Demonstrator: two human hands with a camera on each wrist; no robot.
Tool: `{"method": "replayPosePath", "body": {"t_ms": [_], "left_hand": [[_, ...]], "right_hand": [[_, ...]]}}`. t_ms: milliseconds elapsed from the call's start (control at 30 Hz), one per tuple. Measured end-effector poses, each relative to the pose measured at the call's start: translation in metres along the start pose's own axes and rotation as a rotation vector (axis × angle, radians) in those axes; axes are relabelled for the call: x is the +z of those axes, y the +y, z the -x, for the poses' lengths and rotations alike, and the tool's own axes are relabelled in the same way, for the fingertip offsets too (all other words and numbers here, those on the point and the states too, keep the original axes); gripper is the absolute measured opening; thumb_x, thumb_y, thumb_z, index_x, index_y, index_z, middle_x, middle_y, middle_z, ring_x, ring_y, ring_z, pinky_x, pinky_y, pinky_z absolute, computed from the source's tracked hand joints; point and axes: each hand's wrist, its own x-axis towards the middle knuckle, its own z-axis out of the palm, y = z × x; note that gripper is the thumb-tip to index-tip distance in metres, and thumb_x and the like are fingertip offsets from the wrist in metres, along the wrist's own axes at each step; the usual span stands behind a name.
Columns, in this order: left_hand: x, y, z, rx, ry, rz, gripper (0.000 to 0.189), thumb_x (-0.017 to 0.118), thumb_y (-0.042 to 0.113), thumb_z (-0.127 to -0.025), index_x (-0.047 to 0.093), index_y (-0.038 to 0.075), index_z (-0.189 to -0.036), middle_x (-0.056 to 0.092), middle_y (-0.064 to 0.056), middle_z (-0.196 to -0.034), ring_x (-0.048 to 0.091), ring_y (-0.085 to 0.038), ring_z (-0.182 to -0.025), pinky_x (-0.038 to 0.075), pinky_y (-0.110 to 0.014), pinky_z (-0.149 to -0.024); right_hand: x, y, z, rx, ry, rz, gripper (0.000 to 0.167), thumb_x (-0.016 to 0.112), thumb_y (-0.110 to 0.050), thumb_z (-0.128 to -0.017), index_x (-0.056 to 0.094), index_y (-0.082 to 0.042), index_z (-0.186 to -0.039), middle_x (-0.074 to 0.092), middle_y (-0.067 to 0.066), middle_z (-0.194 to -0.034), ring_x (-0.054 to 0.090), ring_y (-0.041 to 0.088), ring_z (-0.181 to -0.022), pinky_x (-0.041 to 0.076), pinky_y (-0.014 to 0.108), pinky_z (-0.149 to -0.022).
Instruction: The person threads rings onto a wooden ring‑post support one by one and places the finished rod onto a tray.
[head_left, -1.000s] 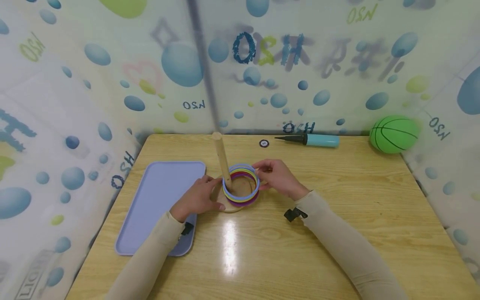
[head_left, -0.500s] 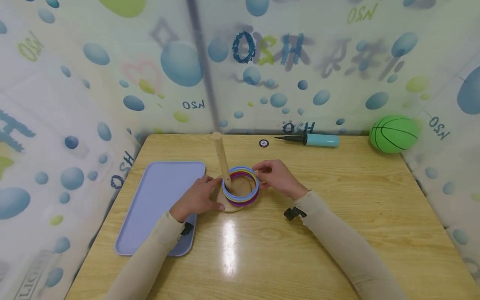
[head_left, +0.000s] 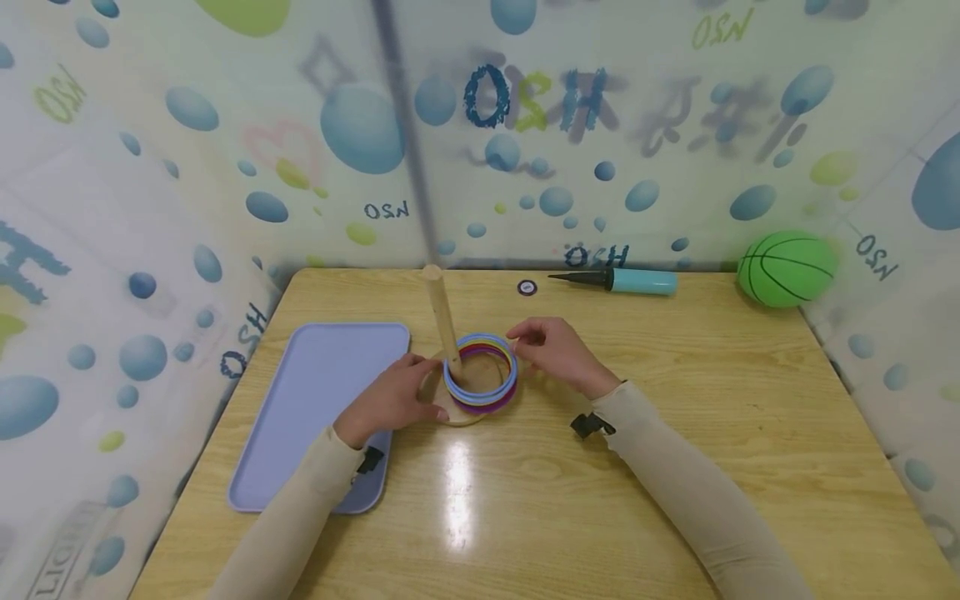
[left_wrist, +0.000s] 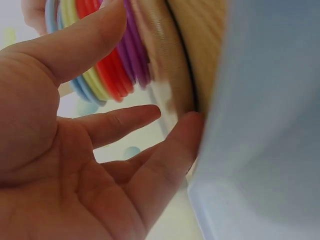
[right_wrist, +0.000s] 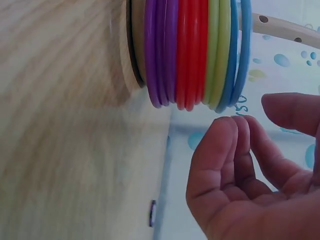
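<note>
A stack of colored rings [right_wrist: 192,55] lies around the wooden peg [head_left: 442,317] on its round base [head_left: 452,410]. Purple rings are lowest, then red, yellow-green, and light blue on top. My left hand [head_left: 390,400] is at the left of the base, fingers spread. In the left wrist view, one fingertip [left_wrist: 192,122] is at the base's edge and the thumb [left_wrist: 95,37] overlaps the rings. Just right of the stack, my right hand [head_left: 558,354] holds nothing. Its loosely bent fingers are apart from the blue rings [right_wrist: 243,55] in the right wrist view.
A light blue tray [head_left: 307,400] lies left of the base, partly under my left forearm. Toward the back of the wooden table [head_left: 675,467] are a small round disc [head_left: 527,287], a blue hand pump [head_left: 643,282] and a green basketball [head_left: 786,268]. A patterned wall rises behind.
The top blue ring, raised at its far side a second ago, has come down flat on the stack. My right fingers have let go of it; the left hand has barely moved.
</note>
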Motion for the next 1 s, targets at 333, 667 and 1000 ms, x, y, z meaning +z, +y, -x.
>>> {"method": "replayPosePath", "body": {"t_ms": [333,667,1000], "left_hand": [[-0.009,0.002,0.011,0.072,0.046,0.033,0.08,0.084,0.036,-0.092,0.05,0.002,-0.156,0.061,-0.023,-0.143,0.062,-0.037,-0.127,0.052,-0.055,-0.104],[-0.023,-0.033,0.045,0.106,0.092,0.193,0.071,0.078,0.027,-0.098,0.048,0.003,-0.157,0.056,-0.021,-0.153,0.063,-0.039,-0.13,0.055,-0.055,-0.103],[-0.045,-0.072,0.07,0.025,0.234,0.155,0.07,0.08,0.032,-0.097,0.052,0.004,-0.155,0.06,-0.021,-0.148,0.063,-0.041,-0.126,0.053,-0.061,-0.103]], "right_hand": [[-0.004,-0.014,0.004,-0.231,0.037,0.158,0.026,0.067,-0.024,-0.106,0.074,-0.011,-0.127,0.076,0.003,-0.115,0.071,0.019,-0.105,0.061,0.041,-0.091],[0.006,-0.031,0.009,-0.366,0.005,0.123,0.039,0.068,-0.023,-0.105,0.065,-0.009,-0.141,0.073,0.011,-0.126,0.071,0.022,-0.113,0.06,0.043,-0.097],[0.027,-0.042,0.002,-0.414,0.046,-0.031,0.045,0.07,-0.022,-0.103,0.061,-0.013,-0.145,0.07,0.007,-0.128,0.07,0.023,-0.117,0.061,0.041,-0.096]]}}
